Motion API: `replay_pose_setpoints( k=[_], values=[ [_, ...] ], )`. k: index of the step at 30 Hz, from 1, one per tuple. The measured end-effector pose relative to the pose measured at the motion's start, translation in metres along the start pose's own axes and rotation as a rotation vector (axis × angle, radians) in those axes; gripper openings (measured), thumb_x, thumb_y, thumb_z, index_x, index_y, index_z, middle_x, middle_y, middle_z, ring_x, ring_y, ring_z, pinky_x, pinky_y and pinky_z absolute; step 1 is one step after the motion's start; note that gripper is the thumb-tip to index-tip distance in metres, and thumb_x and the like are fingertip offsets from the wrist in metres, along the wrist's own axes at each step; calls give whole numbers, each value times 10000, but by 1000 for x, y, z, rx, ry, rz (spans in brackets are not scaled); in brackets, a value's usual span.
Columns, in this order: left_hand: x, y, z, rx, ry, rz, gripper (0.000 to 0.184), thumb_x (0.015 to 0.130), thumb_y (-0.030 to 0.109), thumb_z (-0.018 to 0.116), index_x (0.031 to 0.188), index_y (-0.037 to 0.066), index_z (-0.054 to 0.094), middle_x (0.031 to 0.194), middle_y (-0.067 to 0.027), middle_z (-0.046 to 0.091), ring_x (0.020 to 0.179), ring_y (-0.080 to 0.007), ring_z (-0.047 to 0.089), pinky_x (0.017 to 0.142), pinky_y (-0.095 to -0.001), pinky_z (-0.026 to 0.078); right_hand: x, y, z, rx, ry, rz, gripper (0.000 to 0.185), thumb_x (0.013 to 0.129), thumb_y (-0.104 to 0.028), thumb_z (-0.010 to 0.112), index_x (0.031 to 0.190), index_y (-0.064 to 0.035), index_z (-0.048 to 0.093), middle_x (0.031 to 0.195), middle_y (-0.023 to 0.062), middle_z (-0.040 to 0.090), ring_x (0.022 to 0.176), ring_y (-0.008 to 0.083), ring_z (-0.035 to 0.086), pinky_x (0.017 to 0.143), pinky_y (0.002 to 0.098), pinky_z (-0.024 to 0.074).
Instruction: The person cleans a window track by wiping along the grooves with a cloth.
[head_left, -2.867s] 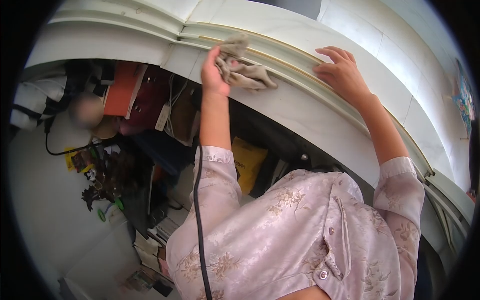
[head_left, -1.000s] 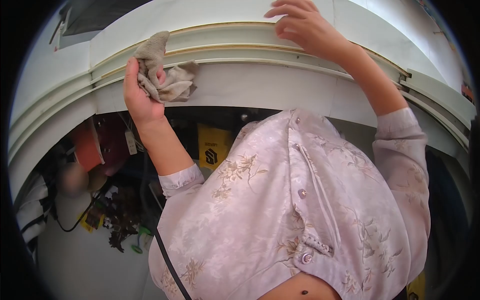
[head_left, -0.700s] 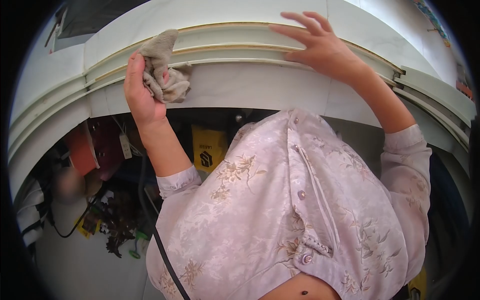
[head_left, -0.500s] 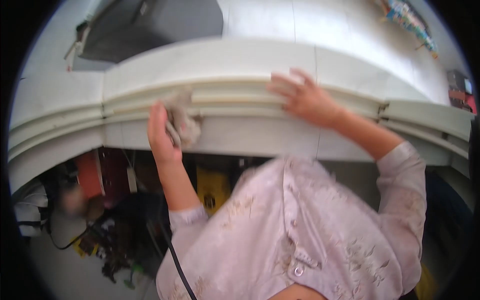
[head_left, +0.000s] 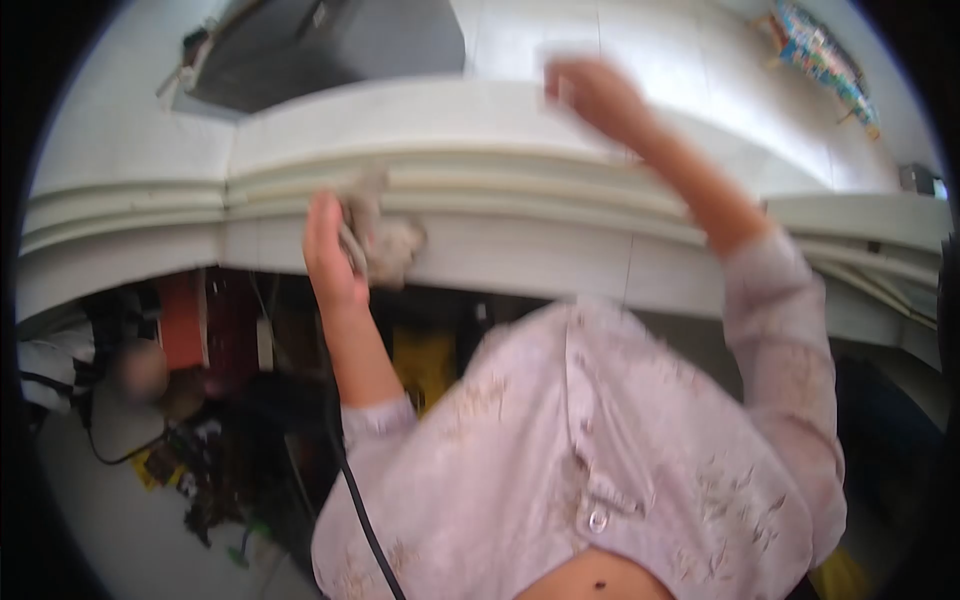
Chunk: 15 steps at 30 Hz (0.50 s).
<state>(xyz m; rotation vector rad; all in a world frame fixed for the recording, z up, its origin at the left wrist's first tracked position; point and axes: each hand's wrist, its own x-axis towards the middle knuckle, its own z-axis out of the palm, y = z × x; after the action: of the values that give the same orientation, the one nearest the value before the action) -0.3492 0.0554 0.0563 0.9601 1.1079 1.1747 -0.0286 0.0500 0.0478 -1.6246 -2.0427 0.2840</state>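
Observation:
A crumpled grey-beige cloth [head_left: 392, 245] is in my left hand [head_left: 335, 255], its loose folds hanging to the right of my fingers. Behind and beneath it runs the pale ledge with grooved rails [head_left: 520, 185]. My right hand [head_left: 595, 95] is raised beyond the rails, over the white tiled surface [head_left: 680, 75]. Motion smears its fingers, so their pose and anything between them cannot be made out.
A dark grey object [head_left: 340, 50] stands beyond the ledge at upper left. A colourful item [head_left: 820, 60] lies at upper right. Below left are an orange panel [head_left: 181, 325], a yellow bag [head_left: 424, 360] and a person's blurred head. A black cable [head_left: 360, 505] crosses my front.
My left hand moved left along the rails with the cloth, then shifted slightly right. My right hand has lifted off the rail area to beyond the ledge. The view has turned and tilted upward.

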Motion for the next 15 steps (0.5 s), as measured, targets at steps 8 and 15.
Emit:
replay_pose_setpoints(
  k=[8, 15],
  values=[
    [-9, 3, 32, 517, -168, 188, 270, 794, 154, 577, 1003, -13, 541, 855, -66, 591, 755, -105, 547, 692, -224, 436, 33, 70, -13, -201, 218, 378, 244, 756, -266, 582, 885, -66, 636, 968, 162, 584, 927, 286, 535, 809, 341, 425],
    [-3, -30, 58, 1444, -405, 678, 183, 718, 166, 618, 858, 63, 561, 797, -78, 598, 706, -249, 562, 608, -321, 458, -38, 84, -3, -102, 728, 4, 299, 708, -317, 654, 777, -31, 598, 743, 111, 611, 596, 282, 557, 564, 394, 435]
  ],
)
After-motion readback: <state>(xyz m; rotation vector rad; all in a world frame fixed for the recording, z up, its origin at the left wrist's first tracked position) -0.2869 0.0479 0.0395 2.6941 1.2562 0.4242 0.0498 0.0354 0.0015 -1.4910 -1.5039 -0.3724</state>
